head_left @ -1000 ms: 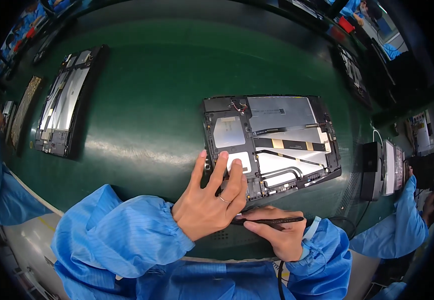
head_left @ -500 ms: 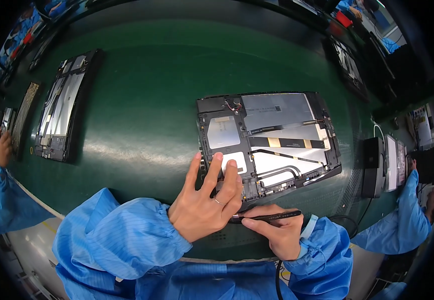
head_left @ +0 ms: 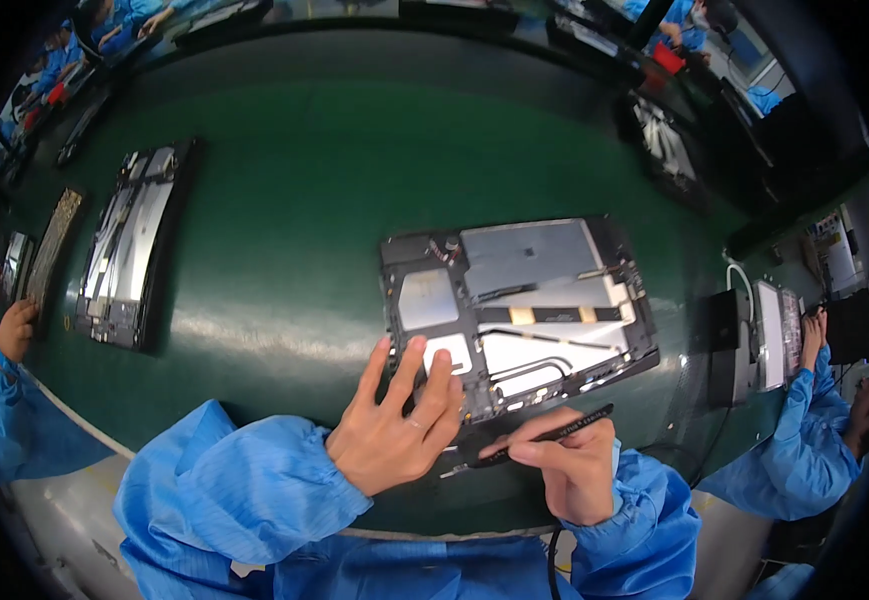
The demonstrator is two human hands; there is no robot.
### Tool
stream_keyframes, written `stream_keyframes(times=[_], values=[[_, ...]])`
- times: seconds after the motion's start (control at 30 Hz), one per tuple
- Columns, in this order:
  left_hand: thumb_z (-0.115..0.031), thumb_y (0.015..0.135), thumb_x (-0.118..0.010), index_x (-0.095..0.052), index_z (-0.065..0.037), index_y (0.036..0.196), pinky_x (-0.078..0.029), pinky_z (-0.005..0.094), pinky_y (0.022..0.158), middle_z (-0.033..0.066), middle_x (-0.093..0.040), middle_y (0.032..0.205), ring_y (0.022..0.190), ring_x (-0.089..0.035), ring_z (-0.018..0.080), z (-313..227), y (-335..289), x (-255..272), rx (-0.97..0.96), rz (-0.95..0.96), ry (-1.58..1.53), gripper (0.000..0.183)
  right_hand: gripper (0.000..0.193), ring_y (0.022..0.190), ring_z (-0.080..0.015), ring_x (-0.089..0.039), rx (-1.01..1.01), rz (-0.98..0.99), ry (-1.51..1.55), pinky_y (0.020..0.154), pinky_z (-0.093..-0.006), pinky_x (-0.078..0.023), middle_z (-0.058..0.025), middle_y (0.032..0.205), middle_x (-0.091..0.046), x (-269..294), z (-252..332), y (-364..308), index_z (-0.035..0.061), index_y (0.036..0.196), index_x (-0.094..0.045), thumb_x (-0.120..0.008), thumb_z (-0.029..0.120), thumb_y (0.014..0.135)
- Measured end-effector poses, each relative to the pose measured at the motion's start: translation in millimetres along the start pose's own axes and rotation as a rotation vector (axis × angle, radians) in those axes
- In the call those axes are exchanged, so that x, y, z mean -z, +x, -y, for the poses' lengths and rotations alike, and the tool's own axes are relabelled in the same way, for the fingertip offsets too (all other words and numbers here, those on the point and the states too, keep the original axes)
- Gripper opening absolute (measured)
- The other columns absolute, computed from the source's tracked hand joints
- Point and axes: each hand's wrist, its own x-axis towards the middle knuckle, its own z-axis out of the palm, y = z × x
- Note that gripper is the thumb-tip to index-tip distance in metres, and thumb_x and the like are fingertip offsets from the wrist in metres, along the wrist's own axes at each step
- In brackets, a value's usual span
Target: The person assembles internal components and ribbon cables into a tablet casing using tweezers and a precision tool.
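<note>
An opened tablet-like device [head_left: 544, 345] lies before me, its silver battery panels, black flat cables and circuit parts exposed. My left hand [head_left: 394, 425] rests on its near left corner, fingers spread over the pale plate [head_left: 447, 354] there. Black tweezers [head_left: 564, 430] are pinched in my right hand [head_left: 584, 470] just off the device's near edge. They slant down to the left, close to my left hand's thumb side. A small silvery end shows near their tips; whether it is the tips or a gripped piece is blurred.
A similar opened device [head_left: 129, 245] lies at the left, beside a long patterned strip [head_left: 56, 245]. Another device [head_left: 662, 145] sits at the far right. A black box [head_left: 724, 345] with a cable stands right of mine. Co-workers' hands [head_left: 16, 328] work at both sides.
My right hand has shifted slightly right and tilted the tweezers more steeply, bringing their tips out beside my left hand. My left hand stays on the device. The whole view has shifted a little.
</note>
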Motion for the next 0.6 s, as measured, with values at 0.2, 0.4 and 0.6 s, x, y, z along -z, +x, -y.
stream_keyframes(times=[0.2,0.4,0.6], values=[[-0.013,0.067,-0.056,-0.055,-0.001,0.093,-0.042,0.0439,0.082,0.0173,-0.054,0.098,0.089,-0.054,0.0326,16,23,40,-0.073,-0.112,-0.063,0.029,0.008,0.067,-0.0281,-0.060,0.440,-0.102,-0.060,0.068,-0.0338,-0.048,-0.0186,0.065,-0.059,-4,52,0,-0.0100,0.068,-0.058,-0.056,-0.006,0.062],[-0.016,0.052,-0.072,-0.053,0.001,0.091,-0.049,0.0325,0.068,0.0124,-0.055,0.087,0.079,-0.057,0.0255,20,48,60,0.038,-0.140,-0.193,0.047,0.007,0.065,-0.0232,-0.060,0.611,-0.106,-0.119,0.062,-0.0285,-0.046,-0.0183,0.070,-0.060,5,77,17,-0.0083,0.070,-0.058,-0.056,-0.004,0.066],[-0.013,0.051,-0.072,-0.052,0.002,0.092,-0.049,0.0323,0.066,0.0125,-0.055,0.088,0.076,-0.057,0.0256,17,55,56,0.072,-0.123,-0.255,0.047,0.007,0.063,-0.0182,-0.058,0.683,-0.071,-0.192,0.058,-0.0245,-0.045,-0.0159,0.073,-0.061,16,73,27,-0.0070,0.071,-0.060,-0.059,-0.004,0.066]])
